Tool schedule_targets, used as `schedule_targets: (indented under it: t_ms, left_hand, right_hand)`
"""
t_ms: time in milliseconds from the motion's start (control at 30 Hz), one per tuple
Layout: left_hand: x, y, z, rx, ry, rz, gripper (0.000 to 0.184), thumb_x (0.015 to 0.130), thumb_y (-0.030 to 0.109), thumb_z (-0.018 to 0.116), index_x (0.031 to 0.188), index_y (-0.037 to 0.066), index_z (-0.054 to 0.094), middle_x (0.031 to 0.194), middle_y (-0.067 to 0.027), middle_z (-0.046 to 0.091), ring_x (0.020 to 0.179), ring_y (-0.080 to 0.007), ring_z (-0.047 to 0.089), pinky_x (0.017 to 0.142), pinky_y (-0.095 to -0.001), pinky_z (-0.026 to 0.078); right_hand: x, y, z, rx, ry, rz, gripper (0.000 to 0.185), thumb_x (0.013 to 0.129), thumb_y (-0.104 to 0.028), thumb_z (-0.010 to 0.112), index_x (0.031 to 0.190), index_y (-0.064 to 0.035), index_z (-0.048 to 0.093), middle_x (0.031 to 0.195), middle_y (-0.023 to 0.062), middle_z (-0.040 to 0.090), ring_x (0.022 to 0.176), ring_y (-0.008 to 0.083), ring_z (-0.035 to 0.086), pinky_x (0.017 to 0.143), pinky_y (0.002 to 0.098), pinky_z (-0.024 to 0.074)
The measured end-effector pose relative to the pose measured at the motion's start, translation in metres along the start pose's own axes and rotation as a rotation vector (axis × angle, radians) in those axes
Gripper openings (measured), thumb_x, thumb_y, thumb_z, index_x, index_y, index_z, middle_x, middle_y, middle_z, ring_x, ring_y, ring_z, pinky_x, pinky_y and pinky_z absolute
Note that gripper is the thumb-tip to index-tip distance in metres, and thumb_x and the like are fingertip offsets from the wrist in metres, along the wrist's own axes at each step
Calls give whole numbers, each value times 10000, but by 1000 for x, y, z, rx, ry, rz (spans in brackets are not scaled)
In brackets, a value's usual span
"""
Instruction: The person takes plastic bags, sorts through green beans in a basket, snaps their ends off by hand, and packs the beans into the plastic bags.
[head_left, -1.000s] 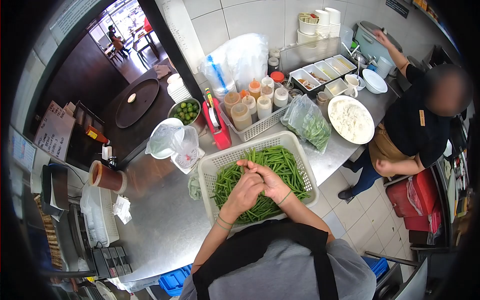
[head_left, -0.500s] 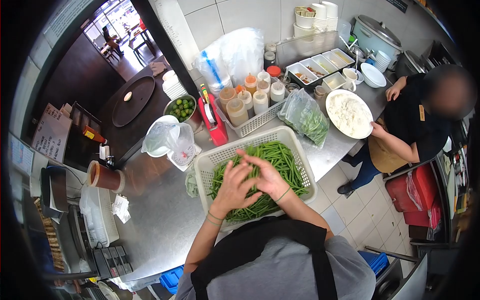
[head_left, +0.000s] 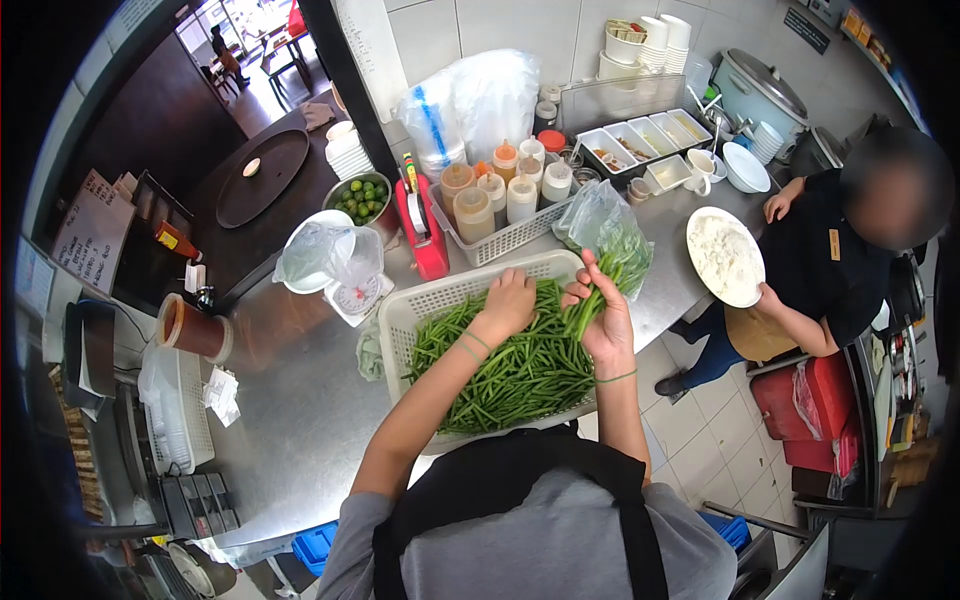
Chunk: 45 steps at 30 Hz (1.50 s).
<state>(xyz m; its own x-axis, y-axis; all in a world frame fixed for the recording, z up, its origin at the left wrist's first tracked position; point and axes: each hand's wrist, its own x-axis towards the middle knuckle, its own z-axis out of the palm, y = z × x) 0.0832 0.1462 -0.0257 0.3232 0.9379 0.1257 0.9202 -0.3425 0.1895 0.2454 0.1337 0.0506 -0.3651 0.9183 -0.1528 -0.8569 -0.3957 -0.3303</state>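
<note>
A pale plastic basket [head_left: 397,345] of green beans [head_left: 490,375] sits in front of me on the steel counter. My right hand [head_left: 608,325] is raised over the basket's right side, its fingers wrapped round an upright bunch of green beans [head_left: 597,300]. Over the far part of the pile, my left hand [head_left: 511,305] reaches down with its fingers curled onto beans, the fingertips partly hidden. Behind my right hand lies a clear plastic bag [head_left: 620,235] of leafy greens. Each wrist has a thin green band.
A crate [head_left: 500,247] of sauce bottles stands behind the basket, beside a red tape dispenser [head_left: 422,235]. Further left are a kitchen scale [head_left: 357,297] and a bowl of green limes [head_left: 362,200]. At right, a co-worker [head_left: 815,260] holds a white plate of white powder [head_left: 725,257].
My hands have moved apart from above the middle of the pile. The right now holds up a bean bunch; the left has gone down at the far side. The co-worker's plate shifted right.
</note>
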Motion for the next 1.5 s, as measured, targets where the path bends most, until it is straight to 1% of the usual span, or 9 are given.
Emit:
schedule_targets:
  t_ms: [67,167,267,367,833,1033,1233,1333,1500]
  left_hand:
    - [9,2,10,155,-36,0,457,688,305,722,988,-19,607,1007,-108,544,1111,-289,419,909,-390,361]
    - [15,11,-1,241,-293,-70,320,793,268,581,998,26,628,961,-75,562,1017,-240,442,830,-362,343]
    - [5,17,22,545,-47,-75,259,826,261,512,950,68,633,923,-58,549,956,-220,446,800,-346,331]
    - [-9,22,2,572,99,-83,153,787,202,515,844,97,611,882,-49,559,893,-209,466,770,-351,358]
    - [-85,-14,-83,-410,-4,-386,297,880,218,436,950,-56,524,1009,-224,559,969,-395,502,861,-453,397]
    - [-88,-34,-66,-955,124,-414,336,887,202,414,1055,-62,534,953,-210,596,895,-345,546,823,-402,403]
    - [-85,-8,-100,-1186,-35,-494,354,890,211,416,1118,-31,540,1017,-185,600,892,-304,550,818,-393,412]
    - [-85,-16,-64,-963,25,-266,334,894,228,413,1060,-21,561,990,-190,598,901,-326,556,822,-419,424]
    - [-91,10,-81,-396,-77,-246,311,869,262,458,944,-22,563,952,-228,587,919,-396,534,803,-480,427]
  right_hand:
    - [-1,-6,-3,6,6,-34,291,900,-103,560,1188,-80,528,808,0,496,677,88,460,637,249,401]
    - [-2,-9,-11,36,15,-38,278,903,-100,557,1179,-82,535,806,4,498,674,92,457,634,252,402]
    - [-1,-9,-10,7,27,-37,268,902,-105,562,1169,-84,541,809,3,500,674,94,458,634,255,403]
    - [0,-9,-10,2,12,-35,265,902,-108,563,1165,-84,543,810,4,502,676,97,460,637,257,404]
    - [4,42,-22,-223,93,134,294,885,-229,622,1120,-66,557,811,9,536,692,119,502,607,276,431]
    - [0,64,-23,-266,54,234,306,869,-215,647,1123,-64,568,816,6,545,701,121,509,604,273,429]
    - [-8,79,-20,-336,-25,265,338,806,-88,701,1107,-55,549,854,4,564,729,100,527,610,275,441]
    - [-2,84,-27,-406,-45,193,271,799,-120,719,1013,-67,561,873,7,587,749,99,544,605,265,436]
    - [1,80,-27,-523,-78,140,404,772,-135,740,1133,-54,580,1009,21,622,906,122,571,721,287,441]
